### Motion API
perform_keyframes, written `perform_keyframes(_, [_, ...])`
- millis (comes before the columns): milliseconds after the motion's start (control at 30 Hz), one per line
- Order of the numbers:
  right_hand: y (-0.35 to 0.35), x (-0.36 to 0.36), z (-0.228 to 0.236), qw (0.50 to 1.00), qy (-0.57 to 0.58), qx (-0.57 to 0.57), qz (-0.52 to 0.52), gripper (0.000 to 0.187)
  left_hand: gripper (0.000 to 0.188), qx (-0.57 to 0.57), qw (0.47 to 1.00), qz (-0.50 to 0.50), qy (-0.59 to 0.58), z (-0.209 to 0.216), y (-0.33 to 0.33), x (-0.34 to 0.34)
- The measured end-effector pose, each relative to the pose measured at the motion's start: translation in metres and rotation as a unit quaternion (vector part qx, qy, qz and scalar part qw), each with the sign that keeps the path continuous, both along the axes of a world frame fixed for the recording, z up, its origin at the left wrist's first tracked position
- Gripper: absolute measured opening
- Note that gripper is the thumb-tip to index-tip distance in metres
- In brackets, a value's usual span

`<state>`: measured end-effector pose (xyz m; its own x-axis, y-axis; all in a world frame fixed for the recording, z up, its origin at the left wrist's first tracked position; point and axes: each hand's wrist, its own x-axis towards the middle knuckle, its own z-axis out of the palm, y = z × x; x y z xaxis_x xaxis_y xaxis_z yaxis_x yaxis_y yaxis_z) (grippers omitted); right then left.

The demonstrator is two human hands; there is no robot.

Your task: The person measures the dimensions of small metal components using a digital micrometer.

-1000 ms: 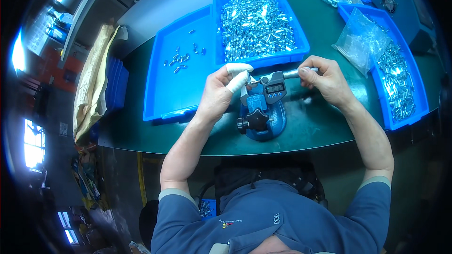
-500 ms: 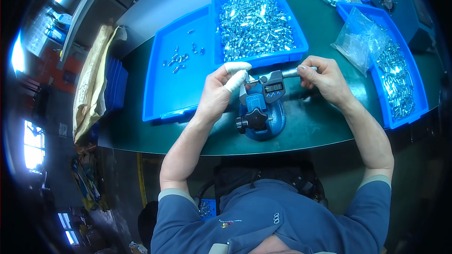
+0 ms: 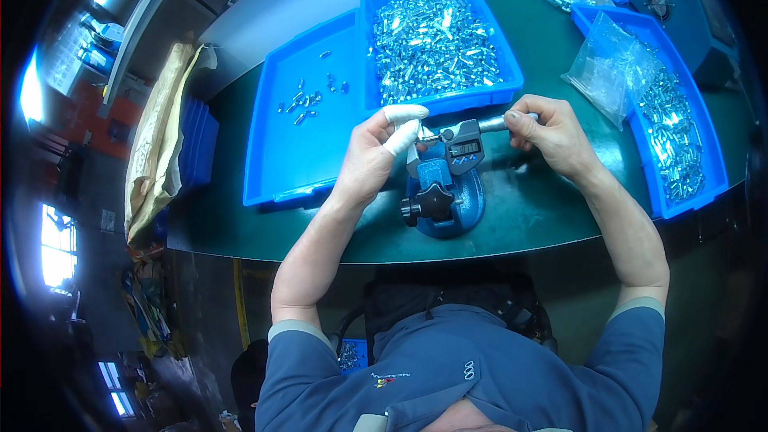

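Observation:
A digital micrometer (image 3: 463, 149) with a small display is clamped in a blue stand (image 3: 452, 212) with a black knob (image 3: 436, 202). My left hand (image 3: 373, 148), white covers on its thumb and forefinger, pinches at the left end of the micrometer's measuring gap. Whatever sits between those fingertips is mostly hidden by them. My right hand (image 3: 552, 132) is closed round the micrometer's thimble (image 3: 494, 123), thumb and fingers gripping its outer end. Just behind the micrometer stands a blue tray (image 3: 448, 102) heaped with small shiny metal cylinders (image 3: 436, 44).
Left of it, a shallower blue tray (image 3: 276, 140) holds several loose metal pieces (image 3: 302, 100). At the right lies another blue tray (image 3: 652, 168) of metal parts, a clear plastic bag (image 3: 612, 64) over its edge. The green tabletop (image 3: 528, 220) ends in front of me.
Both hands keep their places on the micrometer, with scarcely any shift. The trays and parts stay where they were.

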<state>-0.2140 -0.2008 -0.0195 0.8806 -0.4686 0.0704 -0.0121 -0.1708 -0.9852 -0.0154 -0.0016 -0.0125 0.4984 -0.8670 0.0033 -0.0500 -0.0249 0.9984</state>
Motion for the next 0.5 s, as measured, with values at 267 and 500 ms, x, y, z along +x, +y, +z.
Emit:
perform_keyframes(267, [-0.0007, -0.0008, -0.0009, 1.000, -0.013, 0.008, 0.010, 0.030, 0.024, 0.000, 1.000, -0.001, -0.007, 0.0053, -0.0001, -0.0021])
perform_keyframes(500, [0.0000, -0.0001, 0.0002, 1.000, -0.016, -0.002, 0.013, 0.028, 0.024, -0.015, 1.000, -0.020, -0.010, 0.0009, 0.0008, 0.0035])
